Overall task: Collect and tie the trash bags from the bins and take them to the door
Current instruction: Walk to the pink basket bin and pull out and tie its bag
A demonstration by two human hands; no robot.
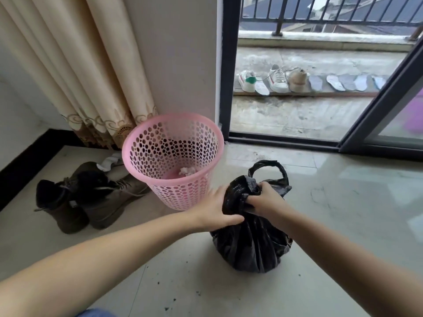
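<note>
One bag (251,243) is out of the bin (171,156), on the floor beside it — right hand (263,197) clenches its gathered neck, left hand (217,209) pinches below. Knot unfinished; carrying to the door remains.

pale tiled floor (343,225) bears black trash bag (251,245), pink bin (174,156), brown boots (91,202).

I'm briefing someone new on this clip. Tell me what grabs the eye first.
The black trash bag on the floor at centre, its gathered neck gripped by the right hand and the left hand. Just left of it stands a pink perforated bin with a scrap of white paper inside. Brown boots lie further left.
</note>
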